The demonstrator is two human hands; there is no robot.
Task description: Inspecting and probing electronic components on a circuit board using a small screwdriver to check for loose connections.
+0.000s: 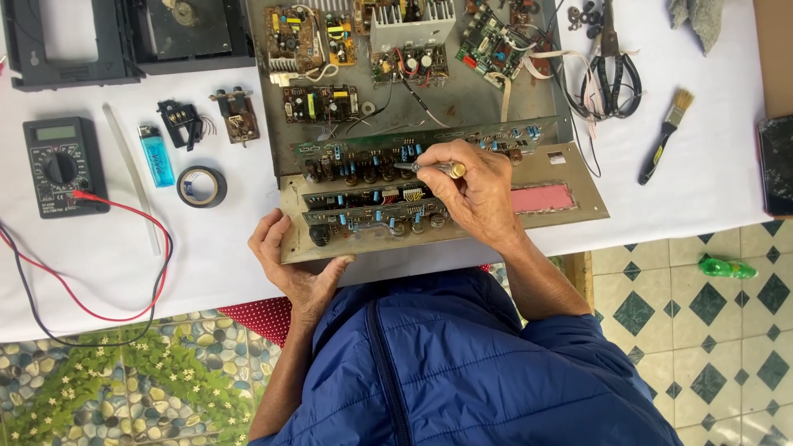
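Right hand (471,194) grips a metal tool (434,168) over the circuit boards (372,177); left hand (289,260) clasps the near-left chassis (562,165) corner.

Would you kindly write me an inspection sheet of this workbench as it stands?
Surface: white-covered table.
Job's things: opened metal chassis with circuit boards; front panel tilted toward the person.
Clutter: multimeter, blue lighter, tape roll, scissors, brush.
Grippers: left hand grips the panel's corner; right hand holds a metal tool against the boards.
Cables: red and black probe leads trail off the meter.
Surroundings: tiled floor, green bottle.
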